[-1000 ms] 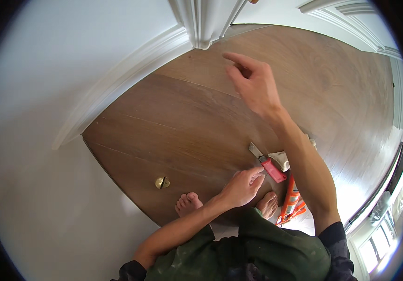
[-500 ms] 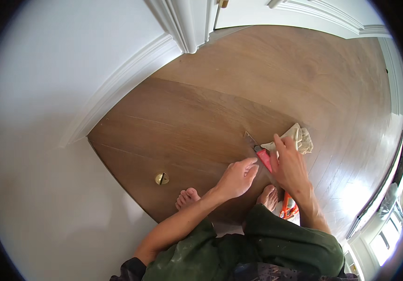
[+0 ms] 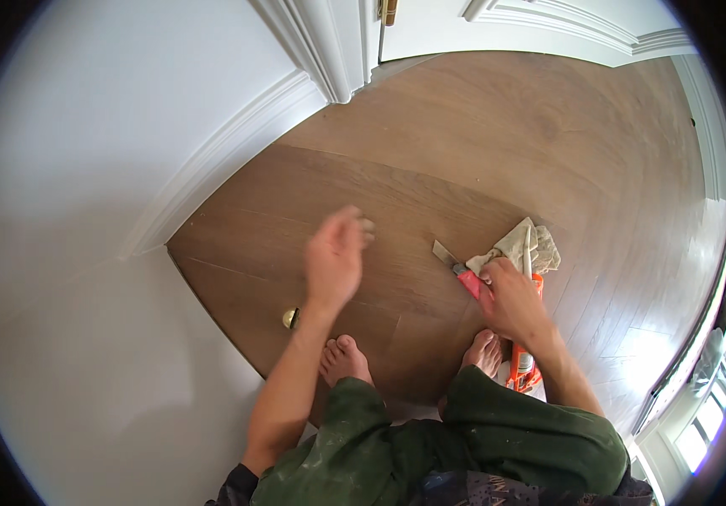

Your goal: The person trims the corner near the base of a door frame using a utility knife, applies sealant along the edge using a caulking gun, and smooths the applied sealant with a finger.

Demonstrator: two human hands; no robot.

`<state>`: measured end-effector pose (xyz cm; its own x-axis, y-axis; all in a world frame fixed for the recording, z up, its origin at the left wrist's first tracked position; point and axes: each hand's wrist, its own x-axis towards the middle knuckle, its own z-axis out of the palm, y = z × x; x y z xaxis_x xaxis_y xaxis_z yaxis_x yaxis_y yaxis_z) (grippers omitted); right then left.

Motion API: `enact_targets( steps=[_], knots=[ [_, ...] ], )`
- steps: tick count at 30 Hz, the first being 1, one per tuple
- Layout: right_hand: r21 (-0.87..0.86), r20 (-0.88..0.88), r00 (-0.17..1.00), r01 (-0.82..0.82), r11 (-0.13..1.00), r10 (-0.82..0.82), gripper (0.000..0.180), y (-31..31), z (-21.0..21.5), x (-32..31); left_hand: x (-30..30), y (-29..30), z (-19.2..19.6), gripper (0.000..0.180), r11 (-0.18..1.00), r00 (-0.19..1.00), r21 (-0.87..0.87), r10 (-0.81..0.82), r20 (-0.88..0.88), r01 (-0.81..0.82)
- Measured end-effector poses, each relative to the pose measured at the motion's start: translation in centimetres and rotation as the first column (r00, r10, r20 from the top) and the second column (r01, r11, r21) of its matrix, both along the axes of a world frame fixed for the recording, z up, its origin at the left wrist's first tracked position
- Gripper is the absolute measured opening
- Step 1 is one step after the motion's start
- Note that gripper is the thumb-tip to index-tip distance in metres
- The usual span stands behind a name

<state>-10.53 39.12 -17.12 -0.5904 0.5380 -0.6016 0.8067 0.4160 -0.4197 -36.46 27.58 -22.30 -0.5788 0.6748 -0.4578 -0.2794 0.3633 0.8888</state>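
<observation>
My right hand (image 3: 516, 302) is closed round the pink handle of a utility knife (image 3: 468, 280). Its bare blade points up and left, over the wood floor. Just beyond those fingers lies a crumpled beige cloth (image 3: 510, 244). An orange caulking gun (image 3: 525, 364) lies partly under my right forearm, with its pale nozzle reaching onto the cloth. My left hand (image 3: 335, 263) is lifted above the floor, blurred by motion, with its fingers loosely bent and nothing visible in them. Beside the left forearm is a round brass door stop (image 3: 290, 318) on the floor.
My bare feet (image 3: 346, 360) stand on the brown wood floor (image 3: 413, 202). A white wall with a baseboard (image 3: 236, 139) runs along the left. At the top are a white door frame (image 3: 316, 42) and a panelled door (image 3: 531, 34). Window light falls at the lower right.
My left hand has moved left and farther forward, away from the knife. My right hand's fingers have closed round the knife handle, and its blade now catches more light.
</observation>
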Motion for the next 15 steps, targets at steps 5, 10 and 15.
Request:
enact_targets(
  steps=[5,10,15],
  knots=[
    [-0.023,-0.221,0.97,0.097,0.995,-0.099,0.024,5.1,1.9,-4.9,-7.0,-0.2,-2.3,0.018,0.987,0.666,-0.126,-0.025,-0.745,-0.104],
    [0.156,-0.492,0.862,-0.051,0.986,0.123,0.031,9.7,-2.0,-12.7,-6.7,0.5,-4.1,0.015,0.993,0.4,-0.121,-0.114,-0.909,0.007],
    [0.267,-0.507,0.837,-0.075,0.961,0.206,0.036,12.0,-5.8,-20.4,-7.0,0.3,-4.0,0.016,0.995,0.453,-0.1,-0.091,-0.887,0.004]
  ],
)
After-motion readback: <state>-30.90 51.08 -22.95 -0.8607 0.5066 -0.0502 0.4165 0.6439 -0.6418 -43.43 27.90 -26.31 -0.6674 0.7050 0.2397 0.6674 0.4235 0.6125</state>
